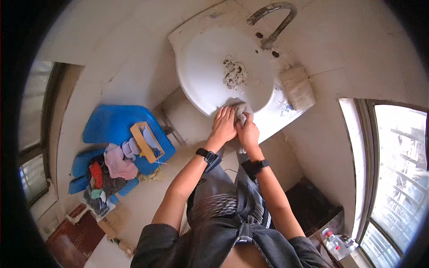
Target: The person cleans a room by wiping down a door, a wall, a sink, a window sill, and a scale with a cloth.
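A grey cloth is bunched at the front rim of a white washbasin. My right hand grips it, with the thumb lying over the folds. Flat beside it, fingers extended, my left hand presses on the cloth's left side and the basin's rim. Part of the cloth hangs below the hands. Clumps of greyish debris lie around the drain in the bowl. A stained, curved metal faucet rises behind the basin.
On the basin's right ledge sits a beige block-like object. To the left, a blue plastic chair carries a wooden box and a pink cloth. A window is at right, with a clear plastic bottle below.
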`<action>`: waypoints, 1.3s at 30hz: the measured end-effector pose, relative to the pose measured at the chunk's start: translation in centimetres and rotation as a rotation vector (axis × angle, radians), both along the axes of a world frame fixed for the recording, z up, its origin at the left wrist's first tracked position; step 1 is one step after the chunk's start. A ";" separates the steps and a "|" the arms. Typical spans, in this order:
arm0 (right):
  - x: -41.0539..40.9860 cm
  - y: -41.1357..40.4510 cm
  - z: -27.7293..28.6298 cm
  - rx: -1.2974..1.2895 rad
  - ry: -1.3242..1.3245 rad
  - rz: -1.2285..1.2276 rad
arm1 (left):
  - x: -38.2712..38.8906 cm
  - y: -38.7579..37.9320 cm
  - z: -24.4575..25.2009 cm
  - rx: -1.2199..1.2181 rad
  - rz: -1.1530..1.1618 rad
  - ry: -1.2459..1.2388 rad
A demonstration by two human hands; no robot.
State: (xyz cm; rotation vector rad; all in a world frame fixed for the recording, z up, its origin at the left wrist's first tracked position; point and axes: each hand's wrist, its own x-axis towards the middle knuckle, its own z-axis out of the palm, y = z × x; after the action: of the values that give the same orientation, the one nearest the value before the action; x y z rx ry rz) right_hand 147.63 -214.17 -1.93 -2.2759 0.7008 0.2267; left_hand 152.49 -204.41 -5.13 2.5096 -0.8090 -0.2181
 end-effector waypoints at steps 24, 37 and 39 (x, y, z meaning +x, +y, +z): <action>-2.1 -5.3 0.0 0.011 0.015 0.005 | -0.8 -4.0 -1.0 -0.132 -0.111 0.014; -0.3 -5.4 -0.7 -0.046 0.007 0.229 | -2.0 -2.7 -0.6 -0.178 0.188 -0.044; -1.9 -5.2 -0.5 -0.021 0.053 0.316 | -3.6 -2.0 0.1 -0.130 0.137 0.037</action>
State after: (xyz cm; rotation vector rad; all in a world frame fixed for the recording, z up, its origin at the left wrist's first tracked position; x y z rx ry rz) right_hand 145.77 -219.32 -2.42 -2.4009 0.3675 0.4313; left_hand 148.86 -206.36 -5.02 2.4195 -0.6135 -0.1592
